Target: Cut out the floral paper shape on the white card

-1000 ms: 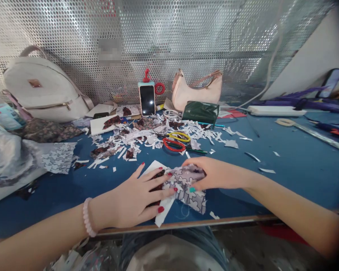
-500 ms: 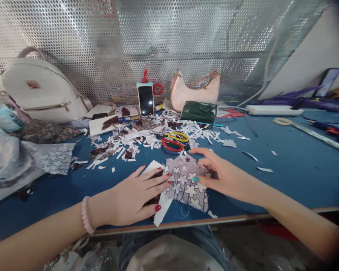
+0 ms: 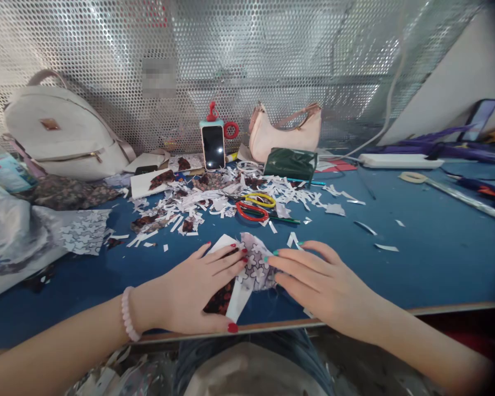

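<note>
At near table edge: lilac flower-print fabric piece (image 3: 256, 267) over white paper card (image 3: 237, 297), between hands. Left hand (image 3: 193, 291) flat, fingers spread, pinning card; right hand (image 3: 317, 283) flat, fingers spread, pressing fabric's right side.

Right hand (image 3: 322, 280) now flat — covering floral fabric (image 3: 256, 267).

Scissors (image 3: 253, 211) lie behind the fabric piece (image 3: 253, 267), apparently among paper scraps (image 3: 198, 203).

both hands (image 3: 198, 289) (image 3: 317, 280) press flat on floral fabric (image 3: 256, 267).
</note>
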The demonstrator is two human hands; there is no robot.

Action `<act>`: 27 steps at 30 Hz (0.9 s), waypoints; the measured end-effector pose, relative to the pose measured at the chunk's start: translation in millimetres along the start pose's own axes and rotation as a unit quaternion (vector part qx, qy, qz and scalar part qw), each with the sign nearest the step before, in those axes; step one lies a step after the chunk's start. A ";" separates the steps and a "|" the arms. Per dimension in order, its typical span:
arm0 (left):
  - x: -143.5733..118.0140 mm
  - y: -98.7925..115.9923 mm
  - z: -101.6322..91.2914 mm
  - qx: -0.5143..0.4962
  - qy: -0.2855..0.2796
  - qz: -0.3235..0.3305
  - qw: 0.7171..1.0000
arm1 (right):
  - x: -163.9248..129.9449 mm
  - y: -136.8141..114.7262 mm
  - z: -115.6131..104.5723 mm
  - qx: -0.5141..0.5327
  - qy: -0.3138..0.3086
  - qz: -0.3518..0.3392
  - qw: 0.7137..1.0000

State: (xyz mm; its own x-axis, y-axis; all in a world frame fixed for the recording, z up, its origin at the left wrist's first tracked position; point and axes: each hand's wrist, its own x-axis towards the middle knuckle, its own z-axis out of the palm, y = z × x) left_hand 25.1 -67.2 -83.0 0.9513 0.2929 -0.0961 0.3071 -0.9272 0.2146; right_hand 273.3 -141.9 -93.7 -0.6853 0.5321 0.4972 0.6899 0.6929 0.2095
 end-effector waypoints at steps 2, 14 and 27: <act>-0.1 -0.9 0.6 -0.006 0.000 0.000 1.000 | 2.4 -1.3 0.3 0.042 0.023 0.041 0.998; 0.0 -2.0 0.8 -0.024 0.016 0.016 0.999 | 11.8 0.2 -2.3 0.271 -0.033 0.077 0.959; 1.4 1.5 -4.3 0.014 -0.002 0.024 1.000 | 1.1 7.7 -3.4 0.253 -0.126 -0.024 0.959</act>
State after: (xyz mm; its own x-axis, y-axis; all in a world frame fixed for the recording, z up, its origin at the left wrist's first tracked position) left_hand 27.0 -67.2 -78.6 0.9650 0.2460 -0.0906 0.2593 -0.9464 0.1926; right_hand 278.6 -137.6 -88.6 -0.7926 0.5495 0.2641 0.4977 0.8334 -0.2402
